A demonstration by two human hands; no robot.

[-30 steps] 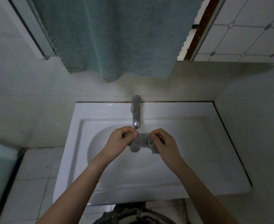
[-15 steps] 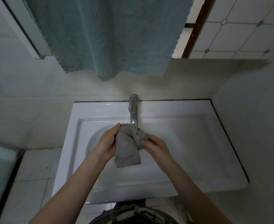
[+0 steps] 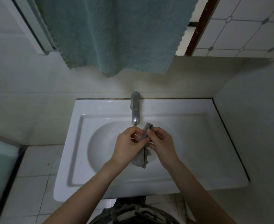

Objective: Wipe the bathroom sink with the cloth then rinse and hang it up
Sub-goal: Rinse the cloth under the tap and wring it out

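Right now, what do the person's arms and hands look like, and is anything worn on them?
Both are bare. The left hand and the right hand wear no gloves. The left forearm and the right forearm show no sleeve, watch or bracelet, as far as the frame's lower edge.

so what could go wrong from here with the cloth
1. The left hand and right hand pinch the grey cloth near its top while the rest hangs loose, so it could slip into the sink.
2. The hands work just below the tap spout, so a knuckle might knock it.
3. The teal towel hangs above the tap. Lifting a dripping cloth to hang it may wet that towel or the floor tiles.
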